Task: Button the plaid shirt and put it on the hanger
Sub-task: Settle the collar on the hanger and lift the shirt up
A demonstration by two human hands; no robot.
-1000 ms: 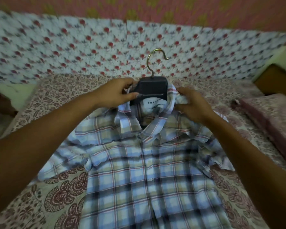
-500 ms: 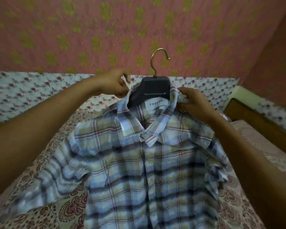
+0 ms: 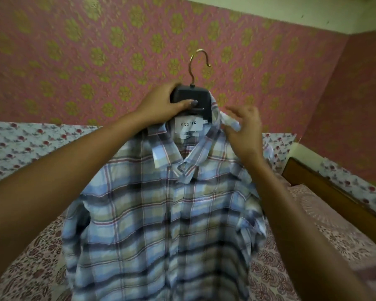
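Note:
The blue, olive and red plaid shirt [image 3: 161,213] hangs buttoned down its front from a dark hanger [image 3: 195,98] with a brass hook [image 3: 199,61]. It is lifted above the bed. My left hand [image 3: 163,103] grips the hanger's dark neck block, thumb across its front. At the shirt's right collar and shoulder my right hand [image 3: 243,129] pinches a fold of the fabric with the other fingers spread. A white brand label shows inside the collar.
A floral-print bed [image 3: 30,257] lies below the shirt. A flowered cloth [image 3: 30,144] lines the bed's far side under pink wallpaper [image 3: 74,51]. A wooden bed frame [image 3: 334,192] runs along the right.
The hanger and shirt have risen off the bed and now hang in the air. My left hand shifted from the collar onto the hanger's neck. My right hand stayed at the right collar.

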